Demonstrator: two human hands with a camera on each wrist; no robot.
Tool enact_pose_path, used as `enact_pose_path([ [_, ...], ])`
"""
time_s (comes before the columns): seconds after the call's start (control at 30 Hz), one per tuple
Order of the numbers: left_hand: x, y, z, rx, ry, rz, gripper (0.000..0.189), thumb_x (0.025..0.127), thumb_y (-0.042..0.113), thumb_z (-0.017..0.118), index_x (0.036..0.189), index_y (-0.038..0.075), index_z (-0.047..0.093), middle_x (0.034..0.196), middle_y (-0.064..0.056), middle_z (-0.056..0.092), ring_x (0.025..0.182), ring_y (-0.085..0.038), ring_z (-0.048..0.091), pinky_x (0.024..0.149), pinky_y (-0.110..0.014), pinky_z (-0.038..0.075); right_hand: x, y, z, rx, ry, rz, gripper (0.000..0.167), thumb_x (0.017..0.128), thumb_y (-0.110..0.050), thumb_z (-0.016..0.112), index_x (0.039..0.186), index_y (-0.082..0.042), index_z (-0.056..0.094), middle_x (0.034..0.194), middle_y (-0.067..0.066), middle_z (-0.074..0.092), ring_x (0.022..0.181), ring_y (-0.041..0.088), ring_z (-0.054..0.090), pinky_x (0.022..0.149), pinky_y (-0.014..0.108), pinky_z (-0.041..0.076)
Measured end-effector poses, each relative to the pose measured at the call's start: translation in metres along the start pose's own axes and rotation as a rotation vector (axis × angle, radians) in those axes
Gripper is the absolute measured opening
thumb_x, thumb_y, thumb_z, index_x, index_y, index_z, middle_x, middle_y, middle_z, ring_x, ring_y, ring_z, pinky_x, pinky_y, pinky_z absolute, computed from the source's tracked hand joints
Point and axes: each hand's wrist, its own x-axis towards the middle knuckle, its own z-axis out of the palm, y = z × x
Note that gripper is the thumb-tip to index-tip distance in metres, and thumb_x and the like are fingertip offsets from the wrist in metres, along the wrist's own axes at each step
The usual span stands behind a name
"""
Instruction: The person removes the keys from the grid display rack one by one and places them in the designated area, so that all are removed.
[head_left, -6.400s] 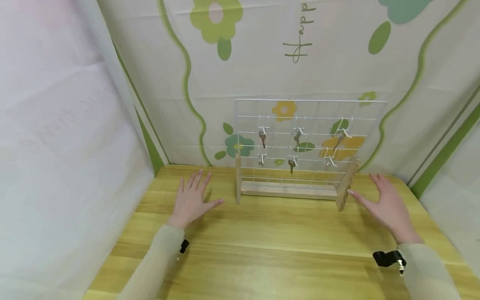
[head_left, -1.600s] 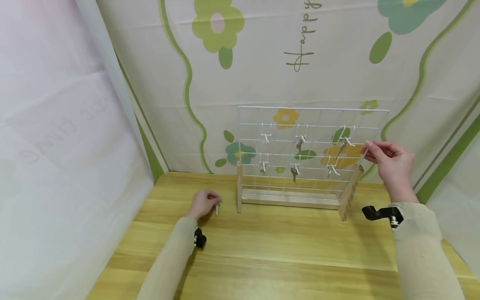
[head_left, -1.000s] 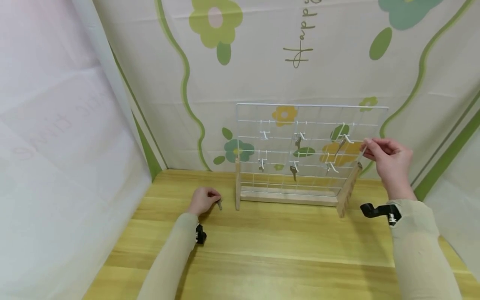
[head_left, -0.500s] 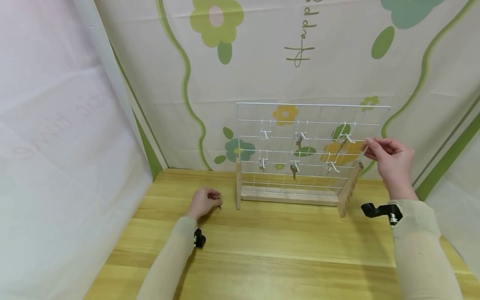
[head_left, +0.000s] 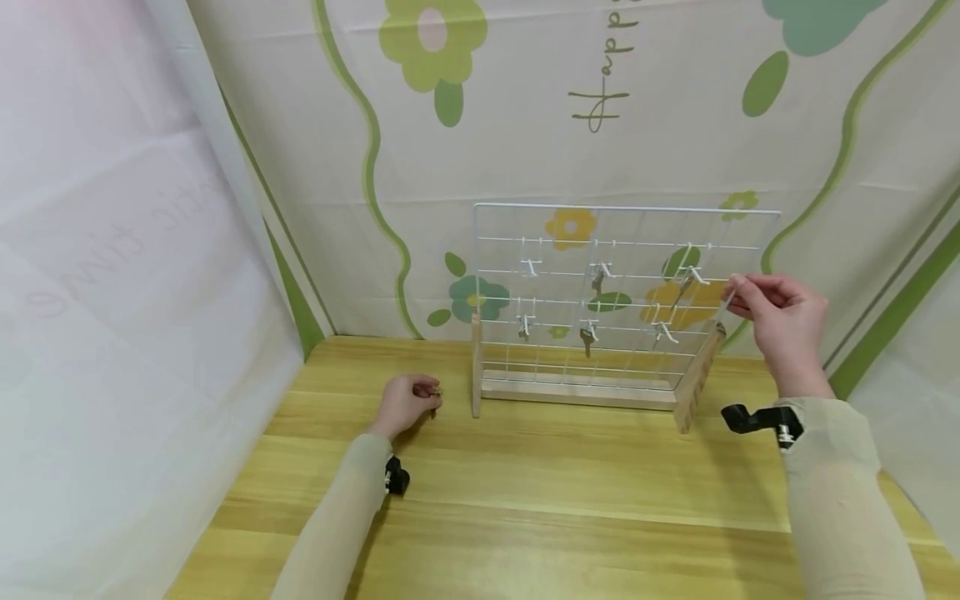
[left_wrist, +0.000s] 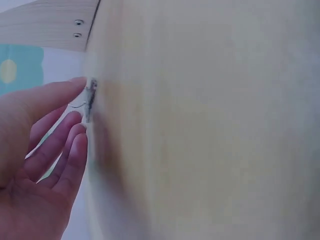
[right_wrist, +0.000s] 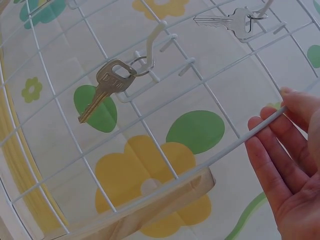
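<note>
A white wire grid (head_left: 627,207) stands upright in a wooden base (head_left: 577,395) on the table. Several keys hang by rings from its white hooks, among them a brass-coloured key (right_wrist: 111,82) and a silver key (right_wrist: 232,22) in the right wrist view. The upper-left hook (head_left: 531,267) bears no key. Low over the table, left of the base, my left hand (head_left: 403,405) pinches a small metal key (left_wrist: 90,100) with a thin ring between thumb and fingertips. My right hand (head_left: 787,329) grips the right edge wire of the grid between thumb and fingers.
The wooden table (head_left: 525,500) extends in front of the rack. A printed cloth (head_left: 525,158) with flowers hangs right behind the grid, and a white cloth (head_left: 97,375) borders the left side.
Earlier both hands lay spread beside the rack and a key hung on the upper-left hook. Now my right hand grips the grid; over the last second the key has turned in my left fingers.
</note>
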Motion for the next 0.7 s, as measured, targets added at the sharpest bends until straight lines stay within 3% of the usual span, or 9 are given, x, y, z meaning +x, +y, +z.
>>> enact_pose_path([
  [0.1,-0.002,0.009,-0.007,-0.033,0.036,0.007,0.034,0.086,0.005,0.082,0.118,-0.001,0.072,0.11,-0.016,0.071,0.092,-0.025,0.065,0.081,-0.04,0.056,0.0,0.001,0.0,-0.006,0.004,0.012,0.028,0.09,-0.007,0.078,0.11,0.01,0.071,0.095,0.01,0.076,0.082,0.018,0.075,0.074,0.029,0.057],
  [0.2,-0.002,0.031,-0.017,-0.106,0.121,0.055,0.035,0.087,0.01,0.083,0.119,0.003,0.072,0.115,-0.014,0.07,0.097,-0.027,0.065,0.087,-0.04,0.055,0.001,0.001,0.001,-0.009,0.009,0.017,0.028,0.09,-0.007,0.078,0.11,0.01,0.071,0.096,0.01,0.076,0.082,0.018,0.075,0.074,0.029,0.057],
  [0.3,-0.002,0.065,-0.026,-0.197,0.225,0.147,0.035,0.087,0.017,0.084,0.118,0.005,0.073,0.114,-0.011,0.071,0.102,-0.028,0.067,0.092,-0.039,0.054,0.002,0.001,0.0,-0.008,0.008,0.017,0.028,0.09,-0.007,0.078,0.11,0.01,0.071,0.096,0.01,0.076,0.082,0.018,0.075,0.075,0.029,0.057],
  [0.4,-0.006,0.104,-0.03,-0.262,0.273,0.246,0.037,0.087,0.023,0.085,0.118,0.008,0.073,0.115,-0.007,0.072,0.105,-0.027,0.068,0.094,-0.041,0.054,0.002,0.0,0.0,-0.016,0.006,0.012,0.03,0.09,-0.009,0.079,0.111,0.011,0.07,0.096,0.01,0.076,0.082,0.017,0.075,0.074,0.029,0.057],
  [0.57,-0.007,0.159,-0.018,-0.327,0.202,0.396,0.038,0.087,0.02,0.084,0.12,0.004,0.073,0.117,-0.011,0.072,0.107,-0.03,0.068,0.095,-0.041,0.055,0.0,-0.002,0.0,-0.042,0.005,0.011,0.032,0.089,-0.012,0.08,0.111,0.009,0.072,0.095,0.01,0.076,0.081,0.016,0.075,0.074,0.028,0.057],
  [0.7,-0.001,0.191,0.003,-0.375,0.082,0.434,0.037,0.088,0.015,0.083,0.122,0.004,0.072,0.119,-0.012,0.071,0.108,-0.027,0.068,0.095,-0.038,0.055,-0.001,-0.002,0.0,-0.054,0.0,0.018,0.031,0.089,-0.012,0.079,0.111,0.008,0.072,0.096,0.01,0.076,0.082,0.016,0.075,0.075,0.028,0.057],
])
